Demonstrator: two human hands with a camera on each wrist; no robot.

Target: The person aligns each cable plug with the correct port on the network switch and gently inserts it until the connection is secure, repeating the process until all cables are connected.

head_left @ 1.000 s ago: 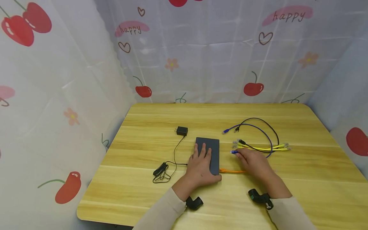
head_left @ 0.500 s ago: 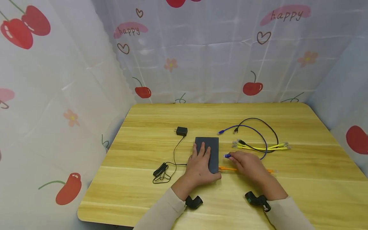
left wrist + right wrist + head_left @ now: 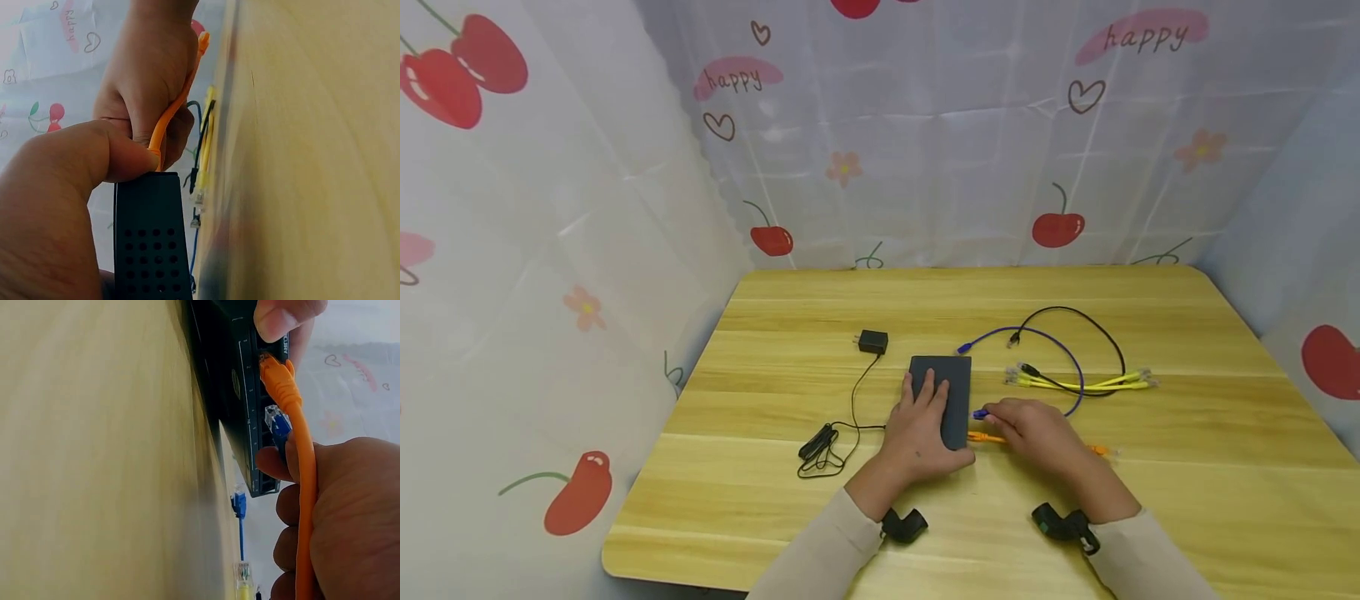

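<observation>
While the left hand [image 3: 917,433] rests on the dark box [image 3: 957,408] just below the centre of the head view, its fingers lie straight and spread over the top, with the thumb at the lower right corner. The right hand [image 3: 1041,437], apart from the left, pinches the blue plug [image 3: 280,429] at the box's right side. In the right wrist view, the plug's clear tip stands at the row of ports [image 3: 269,485]; whether it is seated cannot be told. An orange cable [image 3: 305,506] is fitted in another port and passes across the right hand. Right of centre in the head view lie yellow cables [image 3: 1097,387] and a black cable [image 3: 1063,308]. Left of the box, a black power adapter [image 3: 873,342] sits on the wooden table [image 3: 737,517], its cord [image 3: 818,444] bundled below it.
</observation>
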